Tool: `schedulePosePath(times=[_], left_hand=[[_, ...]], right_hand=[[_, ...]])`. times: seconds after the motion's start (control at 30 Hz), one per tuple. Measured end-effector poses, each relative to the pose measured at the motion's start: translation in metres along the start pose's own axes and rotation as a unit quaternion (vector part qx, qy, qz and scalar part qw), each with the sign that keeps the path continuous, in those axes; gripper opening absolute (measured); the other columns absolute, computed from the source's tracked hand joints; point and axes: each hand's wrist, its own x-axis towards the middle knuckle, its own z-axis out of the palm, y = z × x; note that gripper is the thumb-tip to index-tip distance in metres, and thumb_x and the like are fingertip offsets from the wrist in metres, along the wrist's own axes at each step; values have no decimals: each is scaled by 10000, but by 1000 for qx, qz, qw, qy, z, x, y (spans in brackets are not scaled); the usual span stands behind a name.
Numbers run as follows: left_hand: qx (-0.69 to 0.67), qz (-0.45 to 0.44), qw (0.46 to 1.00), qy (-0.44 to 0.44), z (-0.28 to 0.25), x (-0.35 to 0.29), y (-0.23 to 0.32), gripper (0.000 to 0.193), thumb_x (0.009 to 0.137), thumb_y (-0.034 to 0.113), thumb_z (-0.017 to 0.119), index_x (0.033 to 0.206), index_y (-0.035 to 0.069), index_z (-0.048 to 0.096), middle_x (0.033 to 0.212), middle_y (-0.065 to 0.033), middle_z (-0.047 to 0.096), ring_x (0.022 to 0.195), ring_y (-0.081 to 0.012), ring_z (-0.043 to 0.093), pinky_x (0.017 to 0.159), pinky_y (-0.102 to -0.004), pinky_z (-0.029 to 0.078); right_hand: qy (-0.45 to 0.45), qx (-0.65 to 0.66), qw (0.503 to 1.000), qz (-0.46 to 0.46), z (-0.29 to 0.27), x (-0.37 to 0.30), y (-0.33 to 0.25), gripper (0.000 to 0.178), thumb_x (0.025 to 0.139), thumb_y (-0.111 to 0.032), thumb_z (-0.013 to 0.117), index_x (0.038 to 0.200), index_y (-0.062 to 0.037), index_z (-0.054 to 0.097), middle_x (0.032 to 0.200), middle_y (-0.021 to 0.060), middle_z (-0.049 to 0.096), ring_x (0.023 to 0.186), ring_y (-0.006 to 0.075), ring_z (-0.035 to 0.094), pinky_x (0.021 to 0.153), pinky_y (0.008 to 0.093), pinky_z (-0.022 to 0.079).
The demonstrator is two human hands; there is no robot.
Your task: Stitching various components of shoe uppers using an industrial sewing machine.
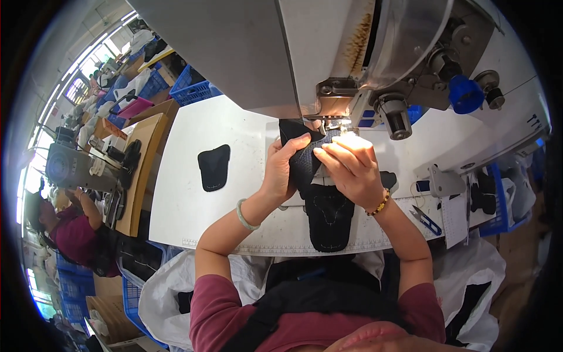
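Under the lit needle area of a sewing machine [337,120] lies a dark mesh fabric piece [303,164]. My left hand [281,167] grips its left side, thumb on top near the presser foot. With fingertips pinched together, my right hand [352,167] holds the same piece on the right, close to the needle; glare hides some of the fingers. A black tongue-shaped piece [330,226] with pale stitch marks lies below the hands, at the table's front edge. Whether it is joined to the mesh piece, I cannot tell. A similar black piece [214,168] lies flat to the left.
Blue-handled thread snips [427,221] lie at the right of the white table [182,205], whose front edge carries a ruler strip [234,249]. White sacks [170,293] hang below. Blue crates [190,88] stand around. At left, another person [76,234] sits by a second machine [70,167].
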Motion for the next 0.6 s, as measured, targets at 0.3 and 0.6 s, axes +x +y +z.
schedulePosePath(times=[0.3, 0.6], left_hand=[[12, -38, 999, 6, 2, -4, 15, 186, 825, 125, 599, 939, -22, 611, 873, -58, 627, 737, -111, 616, 654, -238, 514], [76, -59, 995, -38, -6, 2, 19, 269, 814, 127, 610, 1062, 31, 566, 942, -54, 616, 835, -124, 626, 736, -261, 539]], right_hand=[[-26, 72, 997, 6, -9, -4, 13, 299, 715, -38, 656, 1006, -104, 685, 1063, 6, 615, 1039, 174, 557, 908, 325, 405], [-37, 63, 997, 8, -11, -3, 16, 288, 716, -44, 658, 997, -102, 682, 1063, -3, 614, 1014, 169, 556, 899, 323, 413]])
